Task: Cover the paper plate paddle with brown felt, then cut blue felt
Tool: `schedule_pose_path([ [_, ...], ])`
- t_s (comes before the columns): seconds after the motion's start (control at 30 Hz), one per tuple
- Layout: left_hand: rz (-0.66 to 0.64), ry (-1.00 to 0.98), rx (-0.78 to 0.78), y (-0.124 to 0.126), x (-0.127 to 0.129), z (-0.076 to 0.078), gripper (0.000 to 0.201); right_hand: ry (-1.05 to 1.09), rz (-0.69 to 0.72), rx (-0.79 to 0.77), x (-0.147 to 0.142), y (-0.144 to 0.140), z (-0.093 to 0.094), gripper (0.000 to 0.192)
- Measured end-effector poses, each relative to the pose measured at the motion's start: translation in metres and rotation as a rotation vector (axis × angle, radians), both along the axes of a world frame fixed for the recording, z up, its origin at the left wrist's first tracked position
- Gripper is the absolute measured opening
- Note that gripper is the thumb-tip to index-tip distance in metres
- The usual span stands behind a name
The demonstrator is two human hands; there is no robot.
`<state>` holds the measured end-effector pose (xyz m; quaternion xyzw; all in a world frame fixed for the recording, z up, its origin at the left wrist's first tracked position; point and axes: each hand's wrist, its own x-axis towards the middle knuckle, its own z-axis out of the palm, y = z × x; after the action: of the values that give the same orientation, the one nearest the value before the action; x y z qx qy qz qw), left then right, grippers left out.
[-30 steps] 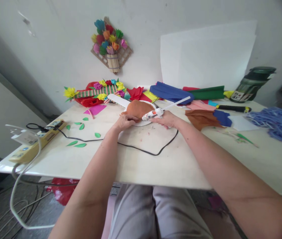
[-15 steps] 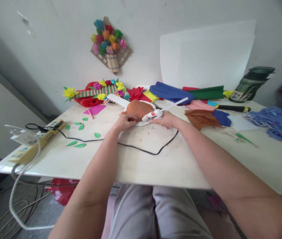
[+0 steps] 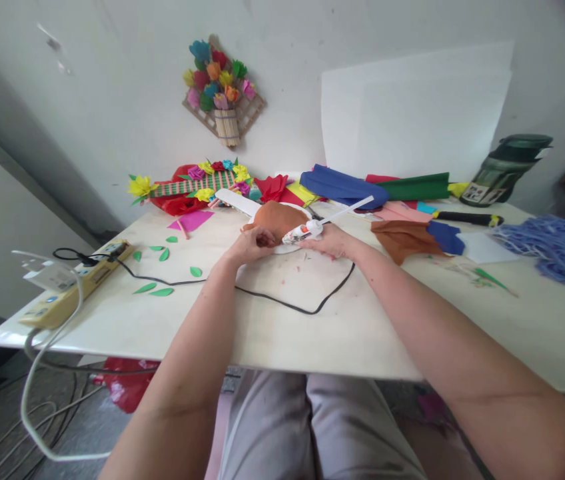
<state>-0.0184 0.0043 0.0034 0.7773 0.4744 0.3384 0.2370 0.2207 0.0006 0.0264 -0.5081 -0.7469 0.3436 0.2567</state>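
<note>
My right hand (image 3: 333, 241) is closed around a white hot glue gun (image 3: 307, 231), a glue stick (image 3: 350, 209) jutting from its back end. The nozzle points left, toward the lower edge of a brown crepe paper piece (image 3: 276, 221). That brown paper lies over a white card shape (image 3: 237, 201) with a long strip reaching to the upper left. At the brown paper's lower left edge, my left hand (image 3: 255, 244) pinches it with bent fingers. The gun's black cord (image 3: 282, 301) loops across the table below both hands.
Green paper leaves (image 3: 163, 255) and a yellow power strip (image 3: 82, 283) lie to the left. Crepe paper rolls (image 3: 345, 187), a paper-flower craft (image 3: 197, 183) and a dark bottle (image 3: 505, 170) stand along the back. Blue yarn (image 3: 552, 253) is heaped at right.
My left fingers have lifted and curled at the brown paper's edge. The glue gun has shifted slightly left and down, its nozzle nearer those fingers.
</note>
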Motion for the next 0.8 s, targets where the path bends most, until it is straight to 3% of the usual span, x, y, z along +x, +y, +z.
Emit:
schedule_pose_path([
  [0.23, 0.020, 0.106, 0.093, -0.010, -0.023, 0.013, 0.034, 0.021, 0.003, -0.039, 0.003, -0.001, 0.002, 0.030],
  [0.43, -0.052, 0.245, 0.211, -0.004, -0.028, 0.010, 0.032, 0.007, 0.018, -0.049, 0.007, -0.003, 0.005, 0.031],
  [0.57, -0.031, 0.305, 0.275, -0.001, -0.024, 0.008, 0.029, 0.022, 0.070, -0.066, 0.015, 0.000, 0.003, 0.035],
  [0.8, 0.010, 0.228, 0.321, 0.001, -0.022, 0.002, 0.017, 0.178, 0.082, -0.057, 0.019, 0.004, -0.002, 0.037],
])
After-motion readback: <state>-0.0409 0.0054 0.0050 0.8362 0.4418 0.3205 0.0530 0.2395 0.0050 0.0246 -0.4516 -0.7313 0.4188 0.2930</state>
